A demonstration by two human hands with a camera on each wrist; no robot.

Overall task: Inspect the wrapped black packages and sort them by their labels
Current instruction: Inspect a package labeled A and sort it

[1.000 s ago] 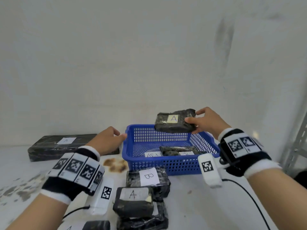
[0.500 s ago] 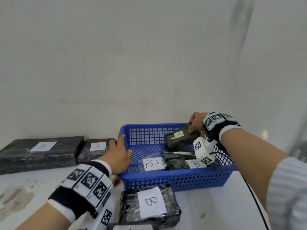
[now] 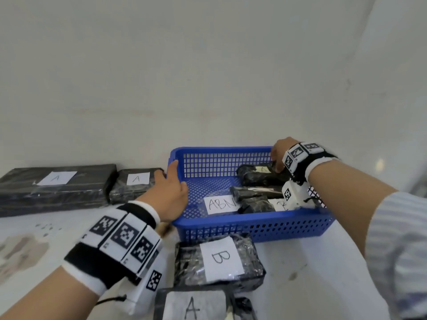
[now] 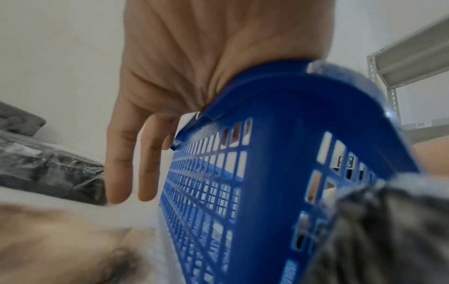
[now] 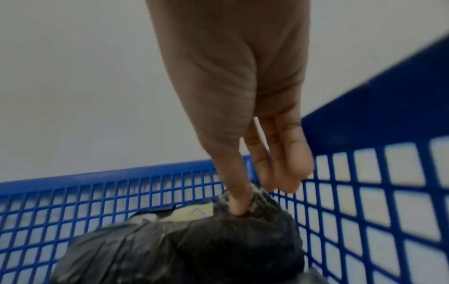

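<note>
A blue mesh basket (image 3: 254,227) (image 4: 267,134) (image 5: 97,201) stands on the white table by the wall. A black wrapped package labelled A (image 3: 256,176) (image 5: 194,249) lies tilted in its back right corner. My right hand (image 3: 278,151) (image 5: 243,96) reaches in over it with straight fingers, and one fingertip (image 5: 238,207) presses on the package's end. My left hand (image 3: 166,192) (image 4: 136,153) rests its palm on the basket's left rim, with the fingers straight outside the wall. Two more black packages (image 3: 254,197) and a paper marked ABN (image 3: 220,204) lie in the basket.
A package labelled B (image 3: 219,259) and one labelled A (image 3: 191,306) lie in front of the basket. Left of it, by the wall, are a long A package (image 3: 55,185) and a small A package (image 3: 136,183). A metal shelf frame (image 4: 413,57) stands at the right.
My right hand has lowered the A package from above the basket's rim into its back right corner. My left hand has settled on the basket's left rim. The view has moved closer.
</note>
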